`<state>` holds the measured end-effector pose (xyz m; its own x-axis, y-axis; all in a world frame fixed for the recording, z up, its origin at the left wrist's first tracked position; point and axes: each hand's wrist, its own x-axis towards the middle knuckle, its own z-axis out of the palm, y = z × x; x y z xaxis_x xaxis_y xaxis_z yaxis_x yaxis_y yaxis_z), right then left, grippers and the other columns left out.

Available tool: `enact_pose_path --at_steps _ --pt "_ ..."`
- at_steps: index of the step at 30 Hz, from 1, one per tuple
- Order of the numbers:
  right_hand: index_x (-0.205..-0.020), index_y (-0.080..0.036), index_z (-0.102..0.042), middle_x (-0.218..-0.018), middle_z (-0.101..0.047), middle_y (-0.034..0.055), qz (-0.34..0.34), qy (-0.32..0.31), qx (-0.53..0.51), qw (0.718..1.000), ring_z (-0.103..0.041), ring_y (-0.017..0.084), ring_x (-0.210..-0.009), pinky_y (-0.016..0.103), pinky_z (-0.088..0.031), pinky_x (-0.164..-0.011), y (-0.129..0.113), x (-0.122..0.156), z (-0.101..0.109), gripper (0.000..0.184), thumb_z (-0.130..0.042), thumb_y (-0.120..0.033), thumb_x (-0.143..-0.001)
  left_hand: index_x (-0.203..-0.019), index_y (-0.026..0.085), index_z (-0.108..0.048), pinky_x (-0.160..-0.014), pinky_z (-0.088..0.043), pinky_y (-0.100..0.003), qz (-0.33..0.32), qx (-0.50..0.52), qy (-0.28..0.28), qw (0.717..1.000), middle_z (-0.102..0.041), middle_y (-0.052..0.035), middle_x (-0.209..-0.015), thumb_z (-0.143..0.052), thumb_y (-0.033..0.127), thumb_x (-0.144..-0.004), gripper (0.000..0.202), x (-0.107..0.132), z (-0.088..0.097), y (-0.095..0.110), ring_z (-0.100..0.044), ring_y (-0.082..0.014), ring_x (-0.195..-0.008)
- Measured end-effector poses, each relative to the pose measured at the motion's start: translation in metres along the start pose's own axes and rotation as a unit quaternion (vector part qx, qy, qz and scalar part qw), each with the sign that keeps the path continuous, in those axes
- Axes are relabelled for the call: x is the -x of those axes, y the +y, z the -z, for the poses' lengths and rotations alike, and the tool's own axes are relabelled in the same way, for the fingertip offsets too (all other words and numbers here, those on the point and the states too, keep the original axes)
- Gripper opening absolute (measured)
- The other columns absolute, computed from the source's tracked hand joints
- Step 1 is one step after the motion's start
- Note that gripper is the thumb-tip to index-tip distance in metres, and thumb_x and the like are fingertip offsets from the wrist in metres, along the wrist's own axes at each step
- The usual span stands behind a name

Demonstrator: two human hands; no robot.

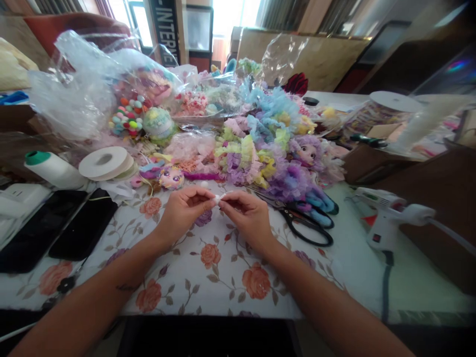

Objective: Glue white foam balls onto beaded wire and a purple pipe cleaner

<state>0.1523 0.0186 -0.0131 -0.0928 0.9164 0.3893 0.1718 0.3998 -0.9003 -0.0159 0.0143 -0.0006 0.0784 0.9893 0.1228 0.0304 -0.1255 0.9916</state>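
Note:
My left hand [186, 206] and my right hand [245, 213] meet above the flowered tablecloth [178, 267]. Between the pinched fingertips of both hands is a small white piece [217, 199], too small to name. A doll's head with pinkish hair [171, 177] lies just beyond my left hand. To the right of my right hand rest black-handled scissors [307, 227], their blades partly under ruffled fabric. A heap of pastel ruffles [241, 158] spreads behind my hands.
A white glue gun [386, 218] stands at the right, by a cardboard box [439, 213]. Two dark phones [84, 228] lie at the left, near a ribbon spool [104, 162] and a white thread cone [55, 169]. Clear plastic bags [78, 89] pile up at the back.

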Motion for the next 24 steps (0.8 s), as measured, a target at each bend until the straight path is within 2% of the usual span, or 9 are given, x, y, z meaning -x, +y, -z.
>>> enact_pose_path --at_steps 8,11,13,17,21,24 --pt "-0.070 -0.020 -0.070 -0.068 -0.071 0.0003 0.014 -0.029 0.030 0.999 -0.065 0.014 -0.063 0.025 -0.054 -0.061 -0.0033 -0.0016 0.0036 0.007 -0.069 -0.019 -0.077 -0.076 0.019 -0.073 -0.066 -0.053 -0.028 -0.060 -0.053 -0.017 0.997 -0.071 -0.0050 -0.082 -0.074 0.024 -0.075 0.005 0.0014 0.0020 -0.0039 -0.064 -0.0168 -0.075" --pt "-0.071 -0.020 -0.069 -0.067 -0.070 0.0004 -0.011 -0.034 0.019 0.999 -0.065 0.014 -0.062 0.026 -0.054 -0.062 -0.0032 -0.0015 0.0036 0.009 -0.069 -0.022 -0.079 -0.078 0.019 -0.073 -0.063 -0.053 -0.028 -0.026 -0.049 -0.013 0.998 -0.071 -0.0042 -0.079 -0.074 0.027 -0.075 0.008 0.0010 0.0027 -0.0028 -0.063 -0.0159 -0.070" --pt "-0.076 -0.020 -0.069 -0.069 -0.070 0.0004 -0.041 -0.037 -0.026 0.998 -0.065 0.014 -0.061 0.026 -0.055 -0.060 -0.0025 -0.0018 0.0032 0.007 -0.071 -0.026 -0.078 -0.081 0.019 -0.073 -0.063 -0.054 -0.027 0.004 -0.024 -0.015 1.000 -0.071 -0.0037 -0.078 -0.075 0.029 -0.075 0.012 -0.0001 0.0037 -0.0025 -0.064 -0.0158 -0.070" --pt "-0.089 -0.021 -0.070 -0.076 -0.072 0.0006 -0.067 -0.047 -0.111 0.990 -0.068 0.014 -0.066 0.027 -0.057 -0.062 -0.0007 -0.0028 0.0028 0.017 -0.076 -0.030 -0.076 -0.089 0.019 -0.073 -0.073 -0.055 -0.026 0.014 0.033 -0.035 0.999 -0.074 -0.0043 -0.087 -0.076 0.031 -0.075 0.018 -0.0026 0.0055 -0.0036 -0.068 -0.0165 -0.081" --pt "-0.086 -0.021 -0.071 -0.084 -0.074 0.0027 -0.037 -0.034 -0.081 0.995 -0.070 0.015 -0.072 0.026 -0.059 -0.065 -0.0007 -0.0019 0.0024 0.012 -0.075 -0.028 -0.077 -0.093 0.018 -0.070 -0.078 -0.056 -0.028 0.017 0.071 -0.019 0.997 -0.074 -0.0045 -0.091 -0.078 0.028 -0.073 0.023 -0.0020 0.0034 -0.0041 -0.068 -0.0173 -0.087" --pt "-0.083 -0.020 -0.070 -0.081 -0.073 0.0030 -0.033 -0.017 -0.050 0.998 -0.069 0.015 -0.068 0.026 -0.058 -0.063 -0.0018 -0.0001 0.0018 0.010 -0.074 -0.026 -0.077 -0.087 0.018 -0.072 -0.073 -0.056 -0.026 0.003 0.040 0.011 0.999 -0.073 -0.0035 -0.085 -0.078 0.025 -0.073 0.017 0.0003 0.0000 -0.0043 -0.068 -0.0157 -0.079"
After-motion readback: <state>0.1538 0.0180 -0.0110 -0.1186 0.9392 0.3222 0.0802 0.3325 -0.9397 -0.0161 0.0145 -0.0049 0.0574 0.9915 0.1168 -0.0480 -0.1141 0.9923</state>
